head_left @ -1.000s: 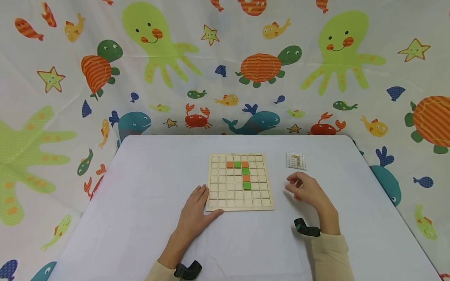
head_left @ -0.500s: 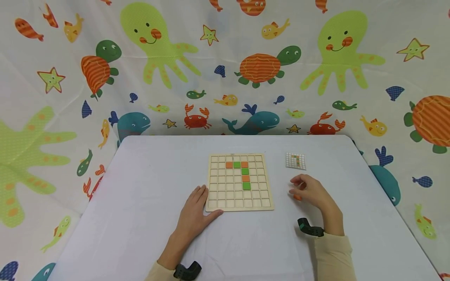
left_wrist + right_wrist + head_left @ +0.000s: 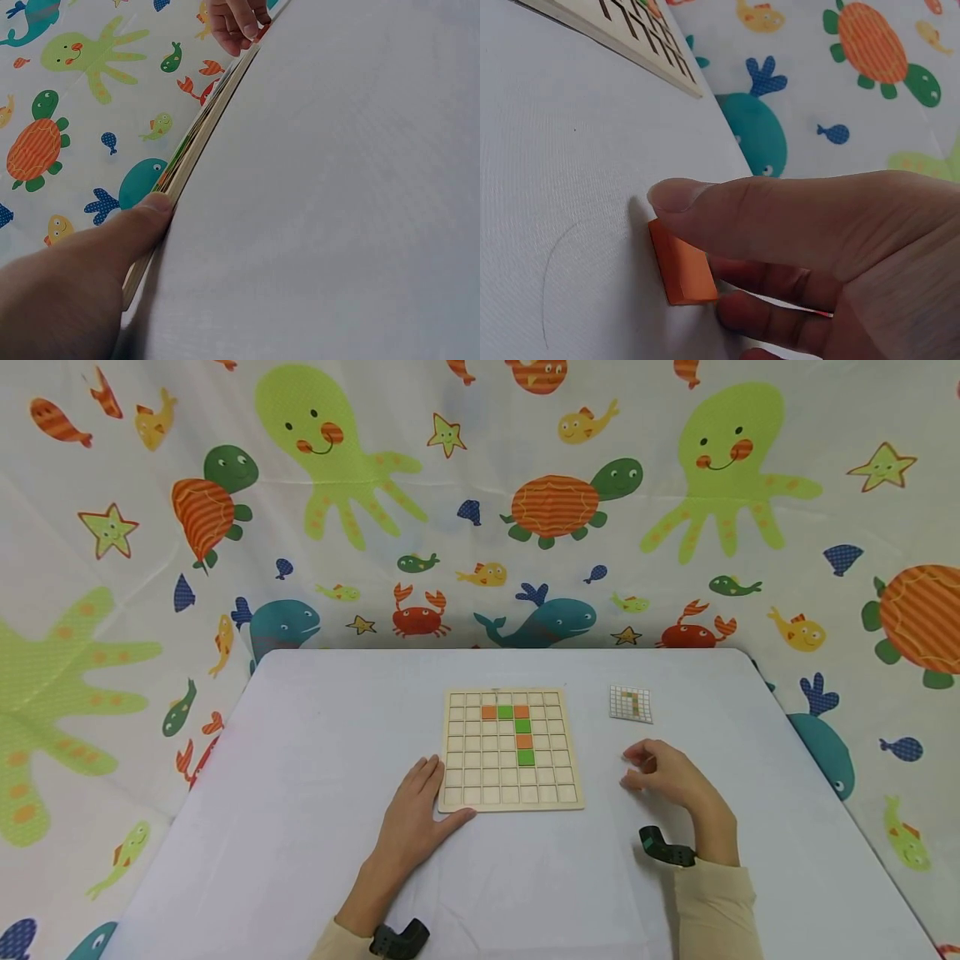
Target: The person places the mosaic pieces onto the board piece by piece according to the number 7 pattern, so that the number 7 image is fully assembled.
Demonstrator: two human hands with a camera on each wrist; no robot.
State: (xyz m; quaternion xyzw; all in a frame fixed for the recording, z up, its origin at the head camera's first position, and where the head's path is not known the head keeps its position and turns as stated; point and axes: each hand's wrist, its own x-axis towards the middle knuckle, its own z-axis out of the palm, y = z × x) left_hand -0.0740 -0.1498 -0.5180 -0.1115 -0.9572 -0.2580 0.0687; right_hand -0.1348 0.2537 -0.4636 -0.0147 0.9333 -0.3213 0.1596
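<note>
A square wooden grid board (image 3: 487, 781) lies mid-table, with orange and green tiles (image 3: 527, 757) in an upper row and a column running down from it. At the board's lower left corner rests my left hand (image 3: 416, 814), thumb along its front edge and fingers against its left side. To the board's right, my right hand (image 3: 667, 772) is low over the table, thumb and fingers curled about a small orange tile (image 3: 682, 266). In the right wrist view the thumb overlaps the tile's top edge and fingertips are at its lower right. The head view hides this tile behind the thumb.
A small card (image 3: 631, 703) printed with a grid and a coloured pattern lies beyond my right hand. A white cloth covers the table (image 3: 337, 735). Behind it hangs a curtain (image 3: 450, 468) with sea animals. Each wrist wears a black camera (image 3: 666, 850).
My right hand has shifted a little right and towards me, its thumb now covering the orange tile that showed beneath it before. My left hand and the board have stayed put.
</note>
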